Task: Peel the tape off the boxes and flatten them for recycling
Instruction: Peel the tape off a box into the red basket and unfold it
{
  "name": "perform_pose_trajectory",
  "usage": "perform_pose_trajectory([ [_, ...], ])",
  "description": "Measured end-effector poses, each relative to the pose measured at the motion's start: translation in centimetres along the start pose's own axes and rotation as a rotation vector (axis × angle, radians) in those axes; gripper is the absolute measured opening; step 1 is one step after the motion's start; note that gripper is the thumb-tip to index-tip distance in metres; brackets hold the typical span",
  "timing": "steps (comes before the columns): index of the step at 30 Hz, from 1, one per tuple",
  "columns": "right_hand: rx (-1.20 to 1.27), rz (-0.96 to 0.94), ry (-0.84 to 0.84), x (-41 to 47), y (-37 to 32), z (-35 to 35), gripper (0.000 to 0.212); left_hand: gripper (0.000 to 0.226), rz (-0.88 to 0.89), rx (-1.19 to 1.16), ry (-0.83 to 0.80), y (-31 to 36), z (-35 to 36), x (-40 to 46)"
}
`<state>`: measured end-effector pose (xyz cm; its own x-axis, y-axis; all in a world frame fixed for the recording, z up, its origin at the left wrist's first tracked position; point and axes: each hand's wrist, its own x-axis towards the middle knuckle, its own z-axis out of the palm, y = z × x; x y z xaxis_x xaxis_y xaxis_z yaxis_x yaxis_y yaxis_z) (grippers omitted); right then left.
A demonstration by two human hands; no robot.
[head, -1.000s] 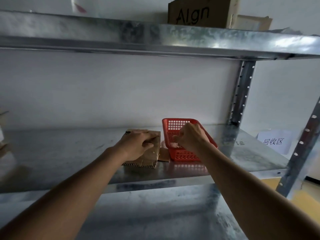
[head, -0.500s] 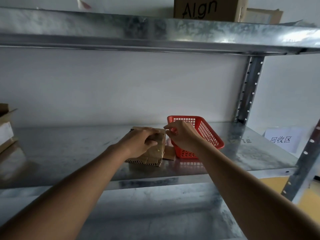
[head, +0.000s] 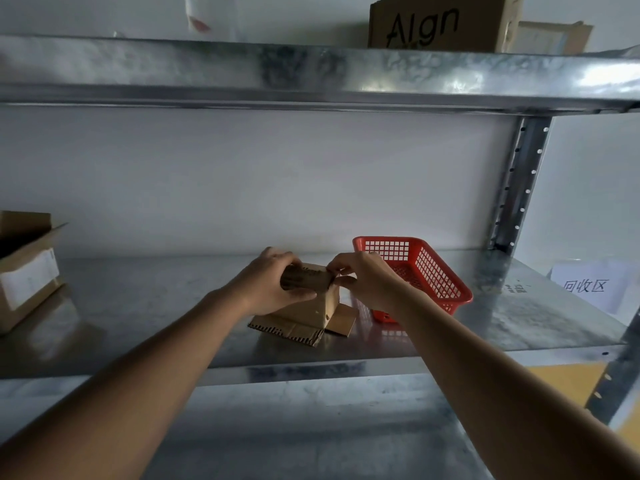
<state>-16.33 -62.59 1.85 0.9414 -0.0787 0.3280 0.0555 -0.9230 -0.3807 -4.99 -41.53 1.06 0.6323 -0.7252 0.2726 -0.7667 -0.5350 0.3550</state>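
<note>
The small cardboard box (head: 304, 303) now stands tilted up on the metal shelf (head: 138, 306); a second ago it lay flatter under the left hand (head: 273, 287), while the right hand (head: 367, 280) was down in the red basket (head: 433, 271). The right hand has come back and pinches something at the top edge of the box, probably a tape end, though it is too small to tell. The left fingers are curled around the box and hold it steady. I think the peeling goes on and flattening comes later. The basket stands just beside the right wrist and may be bumped. Another box (head: 24, 271) waits far left.
</note>
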Motion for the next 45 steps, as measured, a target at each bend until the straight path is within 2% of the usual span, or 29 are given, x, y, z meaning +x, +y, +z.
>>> perform_pose_trajectory([
  [5, 0.045, 0.014, 0.022, 0.3, -0.4, 0.1, 0.032, 0.078, -0.134, -0.102, 0.036, -0.9, -0.3, -0.1],
  [9, 0.185, 0.095, 0.099, 0.6, -0.4, -0.1, 0.028, 0.110, -0.172, -0.174, 0.094, -1.5, -0.2, -0.2],
  [11, 0.169, 0.114, 0.152, 0.7, -0.6, 0.1, 0.024, 0.125, -0.173, -0.210, 0.126, -1.6, 0.0, -0.3],
  [13, 0.173, 0.139, 0.211, 0.8, -1.1, 0.3, 0.019, 0.130, -0.167, -0.237, 0.156, -1.7, 0.1, -0.7],
  [16, 0.342, 0.227, 0.318, 1.2, -1.7, 0.6, 0.015, 0.114, -0.125, -0.272, 0.209, -1.7, -0.1, -1.3],
  [18, 0.356, 0.242, 0.409, 1.5, -2.0, 0.6, 0.018, 0.089, -0.074, -0.272, 0.210, -1.9, -0.4, -1.5],
  [21, 0.394, 0.243, 0.474, 2.0, -2.7, 0.7, 0.016, 0.050, -0.126, -0.397, 0.164, -1.8, -1.2, -1.5],
  [24, 0.452, 0.240, 0.522, 2.6, -3.5, 1.0, 0.017, 0.048, -0.161, -0.442, 0.217, -1.6, -2.1, -0.6],
  [27, 0.443, 0.206, 0.563, 2.8, -4.2, 1.0, 0.023, 0.026, -0.119, -0.337, 0.262, -1.2, -3.0, -0.3],
  [29, 0.437, 0.184, 0.587, 3.0, -4.4, 1.0, 0.023, 0.032, -0.109, -0.283, 0.232, -1.2, -3.3, -0.3],
  [33, 0.398, 0.107, 0.659, 3.0, -4.8, 0.9, 0.024, 0.031, -0.112, -0.342, 0.152, -1.1, -4.0, -0.7],
  [36, 0.410, 0.015, 0.664, 2.7, -5.0, 0.8, 0.035, 0.030, -0.124, -0.345, 0.130, -1.0, -4.0, -1.2],
  [41, 0.306, -0.063, 0.495, 2.6, -5.0, 0.3, 0.044, 0.043, -0.043, -0.310, 0.175, -1.5, -3.7, -2.1],
  [45, 0.233, -0.060, 0.334, 2.2, -4.8, 0.5, 0.050, 0.039, 0.025, -0.390, 0.216, -2.1, -3.3, -2.7],
])
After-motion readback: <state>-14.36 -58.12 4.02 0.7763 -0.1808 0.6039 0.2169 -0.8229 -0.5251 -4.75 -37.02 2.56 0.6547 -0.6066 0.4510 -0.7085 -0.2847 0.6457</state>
